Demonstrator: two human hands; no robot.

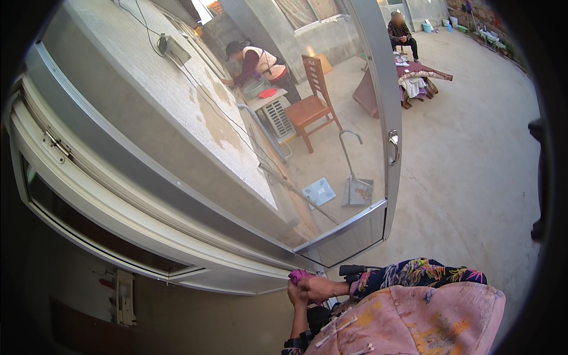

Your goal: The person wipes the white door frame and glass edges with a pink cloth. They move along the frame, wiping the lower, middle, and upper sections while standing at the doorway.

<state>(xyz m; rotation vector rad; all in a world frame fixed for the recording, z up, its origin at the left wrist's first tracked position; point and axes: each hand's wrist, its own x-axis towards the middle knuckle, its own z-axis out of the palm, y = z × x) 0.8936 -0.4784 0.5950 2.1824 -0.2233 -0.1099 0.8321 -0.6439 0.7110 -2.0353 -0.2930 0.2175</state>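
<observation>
Close together at the bottom centre, my hands hold a bunched purple cloth (299,276). My right hand (320,289) reaches in from a dark floral sleeve, its fingers closed over the cloth. Against it, my left hand (296,294) comes up from below, also gripping the cloth; part of its fingers is hidden. A pink patterned garment (399,319) covers my front. Just beyond my hands stands the lower panel of an aluminium-framed glazed door (350,242).
A metal door handle (393,147), a wooden chair (314,104), a long-handled dustpan (358,191) and a bathroom scale (319,193) are ahead. Behind the glass a person (262,66) leans by a basin (254,88). Another person (403,35) sits near a cloth-covered table (421,71).
</observation>
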